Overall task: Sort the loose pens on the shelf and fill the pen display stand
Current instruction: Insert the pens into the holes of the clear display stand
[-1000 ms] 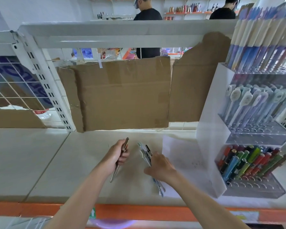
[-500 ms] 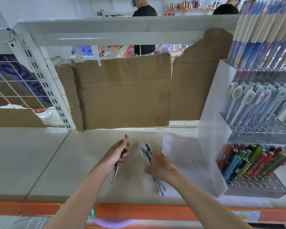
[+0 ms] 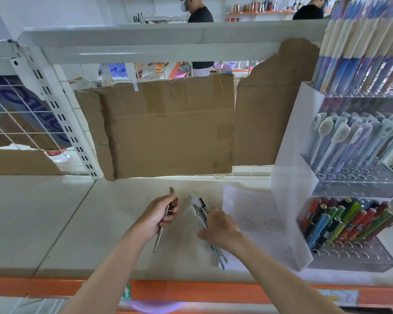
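My left hand grips a brown metallic pen, its tip pointing toward me just above the cream shelf. To its right, my right hand holds a bundle of several pale and dark pens lying on the shelf, their far ends fanned out beyond my fingers. The white and clear tiered pen display stand stands at the right. Its bottom tier holds coloured pens, with empty holes in front. Upper tiers hold pale and blue pens.
A white sheet of paper lies between my right hand and the stand. Cardboard panels cover the wire back of the shelf. An orange rail runs along the shelf's front edge. Two people stand in the aisle behind.
My left hand has lifted the brown pen slightly and moved it a little farther from me. My right hand stays on the bundle of pens.
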A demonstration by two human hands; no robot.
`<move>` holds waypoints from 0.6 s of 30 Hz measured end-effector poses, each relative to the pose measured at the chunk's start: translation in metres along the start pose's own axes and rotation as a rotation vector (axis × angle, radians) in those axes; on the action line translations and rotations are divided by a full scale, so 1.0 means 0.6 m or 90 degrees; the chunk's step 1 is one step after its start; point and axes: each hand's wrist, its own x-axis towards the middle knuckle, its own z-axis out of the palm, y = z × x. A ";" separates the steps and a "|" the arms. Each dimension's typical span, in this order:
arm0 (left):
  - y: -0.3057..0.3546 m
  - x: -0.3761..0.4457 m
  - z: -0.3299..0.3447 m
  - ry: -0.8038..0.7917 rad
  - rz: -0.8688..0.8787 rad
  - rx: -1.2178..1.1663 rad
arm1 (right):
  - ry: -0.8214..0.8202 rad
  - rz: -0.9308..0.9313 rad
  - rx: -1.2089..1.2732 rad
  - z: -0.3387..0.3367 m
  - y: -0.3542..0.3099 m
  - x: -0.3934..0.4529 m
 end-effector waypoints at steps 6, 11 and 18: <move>-0.008 -0.001 -0.002 0.000 0.053 0.034 | 0.000 -0.006 -0.002 -0.001 -0.001 -0.002; -0.004 -0.004 0.004 0.010 0.041 -0.003 | -0.005 -0.006 -0.012 0.000 -0.001 -0.001; 0.003 0.000 0.003 -0.006 -0.011 -0.060 | -0.001 -0.006 -0.007 0.001 -0.001 0.000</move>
